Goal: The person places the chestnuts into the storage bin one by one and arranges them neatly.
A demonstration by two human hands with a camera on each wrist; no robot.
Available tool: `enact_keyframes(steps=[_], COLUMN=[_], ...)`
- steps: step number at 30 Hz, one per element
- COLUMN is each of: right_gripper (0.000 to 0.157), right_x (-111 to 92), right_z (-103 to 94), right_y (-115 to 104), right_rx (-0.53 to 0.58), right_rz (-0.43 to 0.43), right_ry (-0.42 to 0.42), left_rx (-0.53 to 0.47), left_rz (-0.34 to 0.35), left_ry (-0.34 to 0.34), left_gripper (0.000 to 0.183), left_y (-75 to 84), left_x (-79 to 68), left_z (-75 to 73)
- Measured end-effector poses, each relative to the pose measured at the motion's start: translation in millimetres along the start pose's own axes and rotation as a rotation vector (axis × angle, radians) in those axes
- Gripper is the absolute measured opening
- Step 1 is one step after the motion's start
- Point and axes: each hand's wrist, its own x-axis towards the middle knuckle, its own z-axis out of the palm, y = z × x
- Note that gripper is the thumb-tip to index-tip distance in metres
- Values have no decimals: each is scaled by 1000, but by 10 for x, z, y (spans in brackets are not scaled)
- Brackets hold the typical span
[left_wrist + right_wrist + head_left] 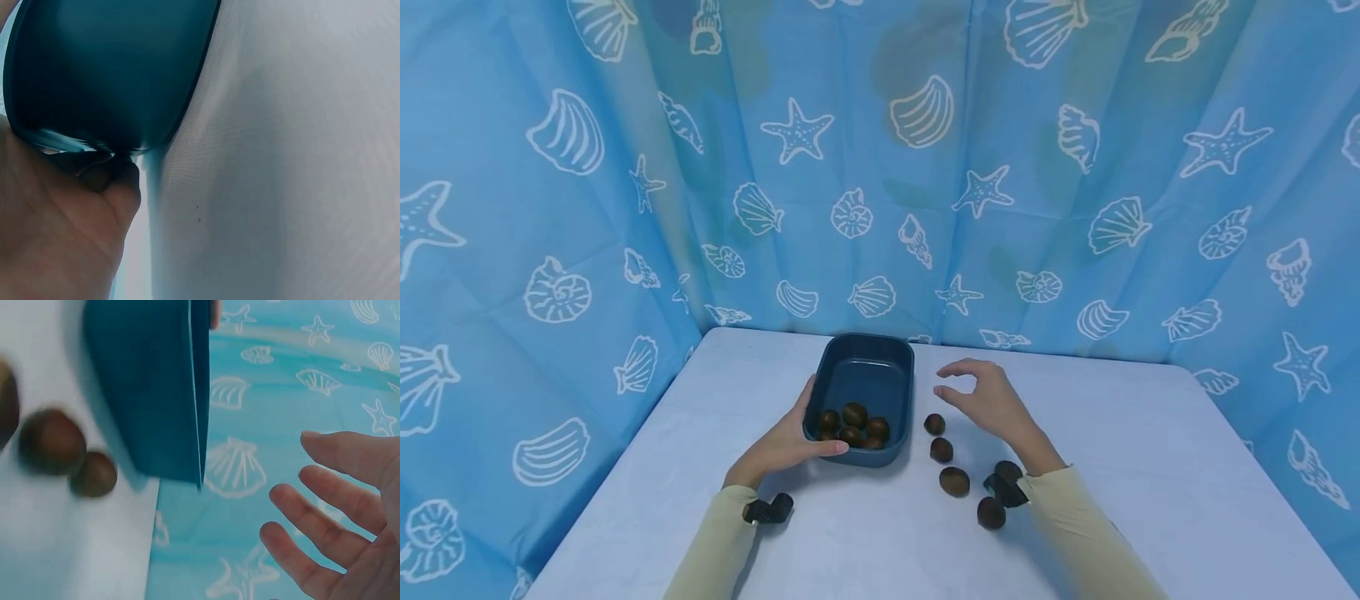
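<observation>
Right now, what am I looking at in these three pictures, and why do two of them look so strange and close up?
These are a person's two bare hands, not a machine. The big picture comes from a camera worn on the head, looking down at a white table with a blue seashell curtain behind it. The two strange ones come from small cameras strapped on each wrist, so everything looks huge and blurry. The left hand grips the near edge of a dark blue tray with some brown kiwi-like fruits inside. The right hand hovers open above the table and holds nothing. Four loose fruits lie beside the tray, near that hand.
</observation>
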Motion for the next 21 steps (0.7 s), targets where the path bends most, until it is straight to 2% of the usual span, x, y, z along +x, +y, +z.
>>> enact_keyframes(steps=[6,11,17,21], right_gripper=[30,35,36,37], right_x=[-257,-454,-705,-839], right_z=[-305,-489,-615,-620], right_y=[221,457,746,881], right_rx=[-40,-71,-117,-153], right_rz=[29,86,147,159], right_ry=[25,27,73,61], left_rx=[-1,-2,-8,-8], left_rz=[7,-16,-14,-18], left_ry=[-6,1,-5,-3], left_gripper=[127,127,127,127], left_y=[-3,15,50,24], left_x=[10,14,10,-5], left_z=[-3,8,10,0])
